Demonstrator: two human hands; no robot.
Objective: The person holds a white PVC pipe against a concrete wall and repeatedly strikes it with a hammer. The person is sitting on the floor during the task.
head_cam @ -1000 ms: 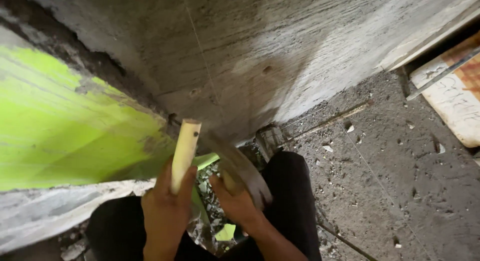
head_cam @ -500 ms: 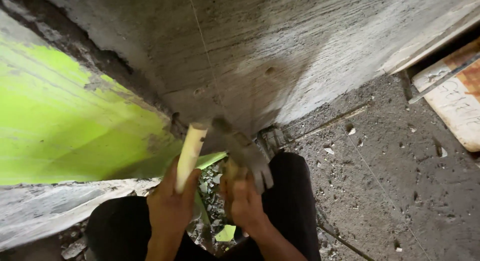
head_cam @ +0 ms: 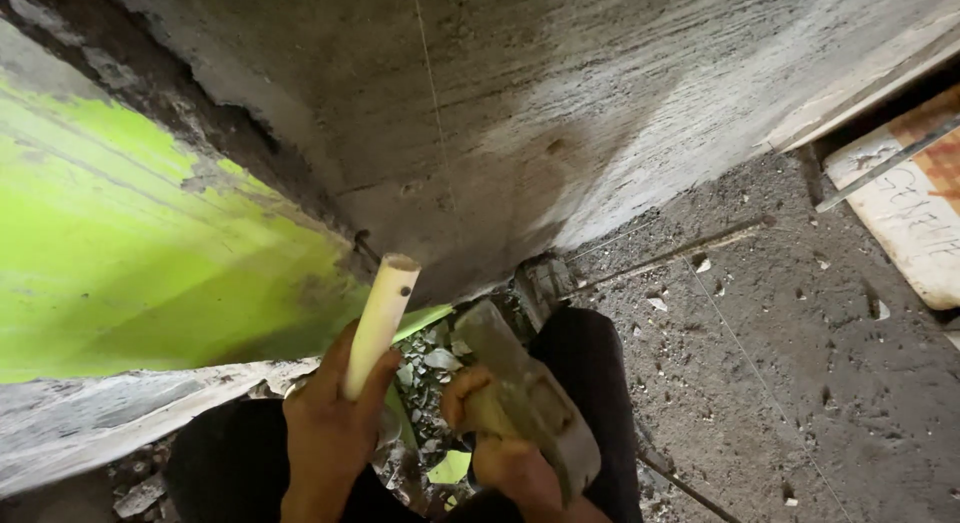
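Left hand (head_cam: 330, 433) wrapped tight around pale pipe (head_cam: 380, 323), tipped toward 1 o'clock for steady aim. Right hand (head_cam: 510, 453) gripping hammer (head_cam: 525, 393), above rubble (head_cam: 435, 358).

Two bare hands: left hand (head_cam: 325, 438), right hand (head_cam: 505, 453). One cream cylindrical plastic pipe (head_cam: 380, 323). One grey dusty metal hammer head (head_cam: 530, 403). One white and orange flat board (head_cam: 915, 203). Many small grey rubble pieces (head_cam: 435, 363).

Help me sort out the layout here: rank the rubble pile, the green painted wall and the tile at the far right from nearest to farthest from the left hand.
From the left hand:
1. Rubble pile, just right of it.
2. Green painted wall, upper left.
3. Tile, far right edge.
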